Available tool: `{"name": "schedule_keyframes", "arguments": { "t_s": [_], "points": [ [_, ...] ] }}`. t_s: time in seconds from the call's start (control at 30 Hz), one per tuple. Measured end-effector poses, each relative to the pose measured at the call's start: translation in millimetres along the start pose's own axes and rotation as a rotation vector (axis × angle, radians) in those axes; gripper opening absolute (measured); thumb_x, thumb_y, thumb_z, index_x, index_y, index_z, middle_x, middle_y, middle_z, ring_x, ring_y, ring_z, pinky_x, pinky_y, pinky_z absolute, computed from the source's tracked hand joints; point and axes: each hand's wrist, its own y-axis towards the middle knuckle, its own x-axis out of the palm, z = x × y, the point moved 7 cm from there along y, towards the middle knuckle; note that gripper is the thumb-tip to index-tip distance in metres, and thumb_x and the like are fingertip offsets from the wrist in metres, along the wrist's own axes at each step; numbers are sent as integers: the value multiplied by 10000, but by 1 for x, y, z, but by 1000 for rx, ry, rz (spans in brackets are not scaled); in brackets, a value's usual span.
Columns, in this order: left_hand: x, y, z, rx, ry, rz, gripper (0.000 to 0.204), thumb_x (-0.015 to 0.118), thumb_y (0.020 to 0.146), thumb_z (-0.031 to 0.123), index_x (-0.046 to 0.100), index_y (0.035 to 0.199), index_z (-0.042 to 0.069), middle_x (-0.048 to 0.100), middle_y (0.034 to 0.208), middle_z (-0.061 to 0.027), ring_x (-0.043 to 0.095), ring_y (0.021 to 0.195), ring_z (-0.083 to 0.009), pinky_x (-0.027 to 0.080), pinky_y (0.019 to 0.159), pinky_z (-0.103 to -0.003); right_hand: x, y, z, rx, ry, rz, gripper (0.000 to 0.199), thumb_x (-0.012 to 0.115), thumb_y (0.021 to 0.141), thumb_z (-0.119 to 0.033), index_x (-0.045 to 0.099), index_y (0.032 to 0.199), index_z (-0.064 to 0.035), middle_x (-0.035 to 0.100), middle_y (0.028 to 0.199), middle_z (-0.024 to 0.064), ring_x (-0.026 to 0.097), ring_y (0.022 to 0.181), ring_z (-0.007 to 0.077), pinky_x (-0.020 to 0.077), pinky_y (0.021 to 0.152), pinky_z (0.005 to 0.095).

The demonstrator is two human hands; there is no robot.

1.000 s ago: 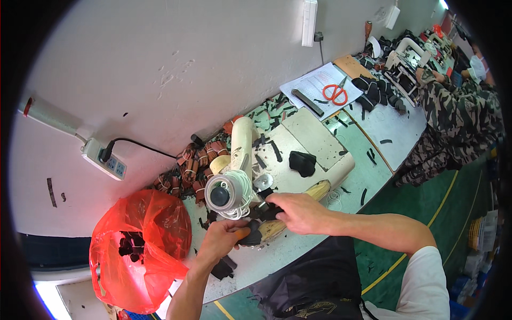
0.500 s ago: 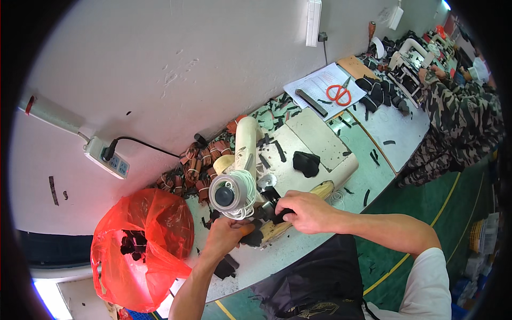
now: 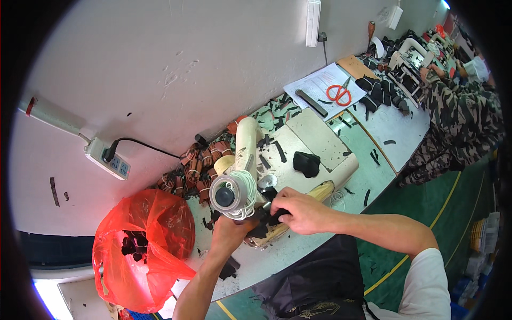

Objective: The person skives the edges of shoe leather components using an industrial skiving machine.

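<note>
Hands both on a black fabric piece [image 3: 270, 217] at the sewing machine [image 3: 250, 160], needle end, roughly frame centre. Left hand [image 3: 230, 233] at 7 o'clock of the handwheel [image 3: 228, 196], fingers curled up under the piece; can't tell how firmly they pinch. Right hand [image 3: 298, 212] at 3 o'clock of the piece, fingers closed down over it, thumb side toward the machine.

Step, by my read: positioning or feeding the piece under the foot. Next move likely calls for keeping the edge flat and fingertips clear of the needle, which isn't visible here.

Another black piece [image 3: 306, 163] lies on the machine bed at 1 o'clock, apart from the hands. Red plastic bag [image 3: 141, 250] with black scraps at 8 o'clock. Orange-handled scissors [image 3: 340, 93] on paper, well off at 1 o'clock. Another person [image 3: 458, 112] at the far bench.

Versus 1.0 s ago: both hands in nearly the same spot, right one slightly closer to the machine. Piece unchanged.
</note>
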Motion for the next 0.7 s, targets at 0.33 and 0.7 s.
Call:
{"name": "schedule_keyframes", "arguments": {
  "t_s": [0.33,0.7],
  "points": [
    [-6,-12,-13,-185,-28,-68,209,715,820,80,677,987,-40,664,814,-48,553,568,-91,451,476,-243,-8,-5,5,118,-4,-80,195,633,821,-79,624,1012,-44,606,992,166,586,962,342,464,835,415],
    [-1,-4,-13,53,-222,-158,352,716,805,127,657,1132,10,692,858,-52,600,597,-90,487,474,-265,-2,1,2,135,17,-35,244,649,819,-71,611,1059,-45,564,1048,136,555,1032,326,451,886,394]
  ]
}}
